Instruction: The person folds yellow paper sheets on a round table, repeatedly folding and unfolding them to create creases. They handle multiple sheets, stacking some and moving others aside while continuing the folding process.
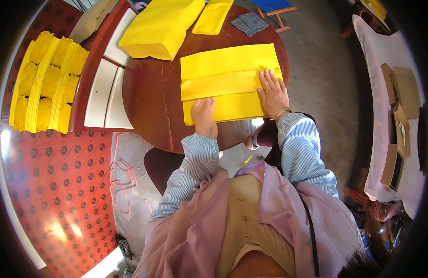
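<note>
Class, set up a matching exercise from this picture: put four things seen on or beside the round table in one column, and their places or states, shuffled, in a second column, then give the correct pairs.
Column one:
1. left hand
2. right hand
3. grey woven square
4. yellow bundles

Column two:
A. at the far edge of the round table
B. stacked on the red patterned surface to the left
C. curled at the near edge of the folded yellow sheet
D. flat, fingers spread, on the sheet's right end

Pairs: 1-C, 2-D, 3-A, 4-B
</note>
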`<action>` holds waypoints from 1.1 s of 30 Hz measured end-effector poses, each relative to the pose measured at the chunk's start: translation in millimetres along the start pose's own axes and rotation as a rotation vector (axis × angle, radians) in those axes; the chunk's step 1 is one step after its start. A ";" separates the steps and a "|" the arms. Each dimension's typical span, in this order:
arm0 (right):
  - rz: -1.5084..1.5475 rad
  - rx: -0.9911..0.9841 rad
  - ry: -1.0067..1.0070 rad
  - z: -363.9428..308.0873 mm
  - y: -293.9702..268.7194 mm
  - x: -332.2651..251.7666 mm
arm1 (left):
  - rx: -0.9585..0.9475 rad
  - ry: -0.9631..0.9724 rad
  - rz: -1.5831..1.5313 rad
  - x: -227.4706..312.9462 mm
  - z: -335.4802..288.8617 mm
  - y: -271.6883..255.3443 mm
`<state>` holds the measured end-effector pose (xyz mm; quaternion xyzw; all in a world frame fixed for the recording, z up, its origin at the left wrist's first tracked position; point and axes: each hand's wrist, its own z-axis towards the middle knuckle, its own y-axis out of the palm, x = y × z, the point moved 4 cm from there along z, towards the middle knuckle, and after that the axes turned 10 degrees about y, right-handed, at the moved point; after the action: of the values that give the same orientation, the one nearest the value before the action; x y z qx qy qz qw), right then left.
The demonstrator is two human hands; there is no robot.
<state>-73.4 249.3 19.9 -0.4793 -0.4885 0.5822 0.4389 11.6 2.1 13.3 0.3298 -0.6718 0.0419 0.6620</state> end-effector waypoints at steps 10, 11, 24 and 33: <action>0.113 -0.101 -0.128 9.7 -45.2 6.5 | 0.197 -0.201 -0.094 -13.7 21.7 68.2; 0.163 -0.066 -0.182 12.9 -53.7 8.7 | 0.089 -0.192 -0.069 -6.1 24.6 65.0; 0.941 -0.261 -0.017 79.1 -48.5 10.3 | -1.142 -0.309 0.935 94.6 140.0 60.9; 0.947 -0.288 0.292 42.2 -35.2 39.8 | -1.122 0.422 1.487 34.5 142.2 132.4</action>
<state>-119.7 286.9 52.3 -0.7796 -0.2270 0.5711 0.1205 -173.8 21.8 78.2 -0.5617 -0.4983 0.1822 0.6348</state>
